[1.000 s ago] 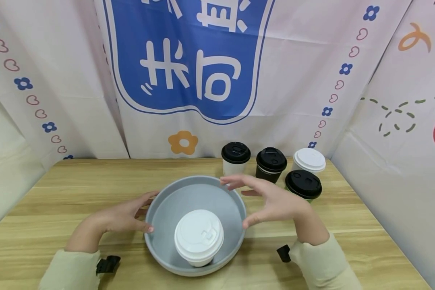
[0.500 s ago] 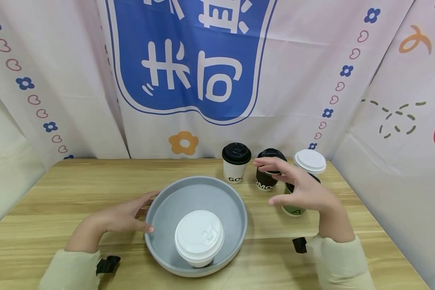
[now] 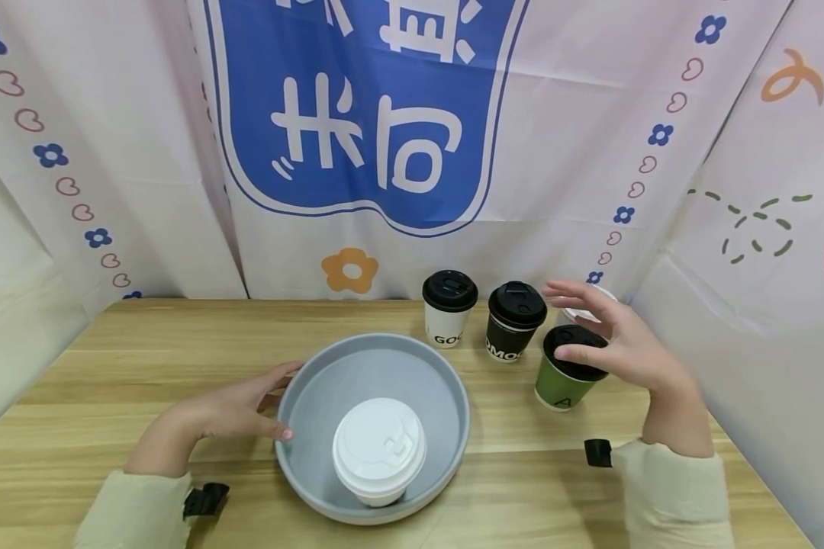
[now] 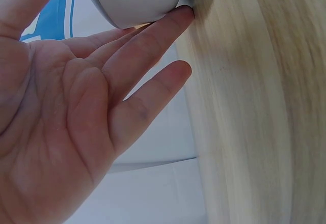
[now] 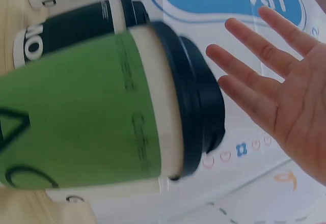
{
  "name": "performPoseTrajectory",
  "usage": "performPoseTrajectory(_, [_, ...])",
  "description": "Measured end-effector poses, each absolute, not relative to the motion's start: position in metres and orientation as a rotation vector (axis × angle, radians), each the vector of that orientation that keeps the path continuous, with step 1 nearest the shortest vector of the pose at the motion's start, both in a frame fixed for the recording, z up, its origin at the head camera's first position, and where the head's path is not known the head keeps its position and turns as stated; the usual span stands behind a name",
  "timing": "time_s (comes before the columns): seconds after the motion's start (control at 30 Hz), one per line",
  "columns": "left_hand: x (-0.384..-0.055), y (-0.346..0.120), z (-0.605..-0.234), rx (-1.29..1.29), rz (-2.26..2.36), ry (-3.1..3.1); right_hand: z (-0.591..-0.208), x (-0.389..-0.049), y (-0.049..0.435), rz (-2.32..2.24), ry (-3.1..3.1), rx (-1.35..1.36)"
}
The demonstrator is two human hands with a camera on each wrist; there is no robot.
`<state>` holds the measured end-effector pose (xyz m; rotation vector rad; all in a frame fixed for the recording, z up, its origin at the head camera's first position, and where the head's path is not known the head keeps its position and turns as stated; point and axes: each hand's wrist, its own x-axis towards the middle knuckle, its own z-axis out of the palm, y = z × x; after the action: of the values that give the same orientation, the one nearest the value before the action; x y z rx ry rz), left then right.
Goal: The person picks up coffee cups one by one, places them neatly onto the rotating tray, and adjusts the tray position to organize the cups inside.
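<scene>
A round grey tray (image 3: 336, 366) with a raised rim bears a white-lidded paper cup (image 3: 379, 450). My left hand (image 3: 240, 408) rests at the tray's left side, thumb and fingers spread along the rim. In the left wrist view its extended fingers (image 4: 147, 46) touch the outer wall of the tray. My right hand (image 3: 625, 343) is over the green paper cup (image 3: 564, 381) with a black lid, fingers spread and holding nothing. The right wrist view shows those fingertips just beyond the lid (image 5: 198, 91) of that cup.
Left of the green cup stand a black cup (image 3: 511, 328) and a white cup (image 3: 448, 316), both black-lidded. Behind the right hand, a white-lidded cup (image 3: 577, 314) is partly hidden. A printed curtain (image 3: 556, 152) hangs behind the wooden table (image 3: 178, 343).
My right hand has left the tray's right rim and moved right, past the black cup, to above the green cup. The left hand and the tray have stayed in place.
</scene>
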<state>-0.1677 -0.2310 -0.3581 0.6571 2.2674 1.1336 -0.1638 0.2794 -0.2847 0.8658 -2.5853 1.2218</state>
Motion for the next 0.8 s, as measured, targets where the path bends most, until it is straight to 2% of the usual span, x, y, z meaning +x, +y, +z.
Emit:
performPoseTrajectory(0.37, [-0.167,-0.230,-0.357,0.651,1.135,2.274,-0.292,-0.160,0.317,1.281,-2.630,0.667])
performPoseTrajectory(0.8, [-0.168,-0.231,-0.359,0.666,1.137,2.269,-0.308,-0.165,0.339,1.337,-2.754,0.634])
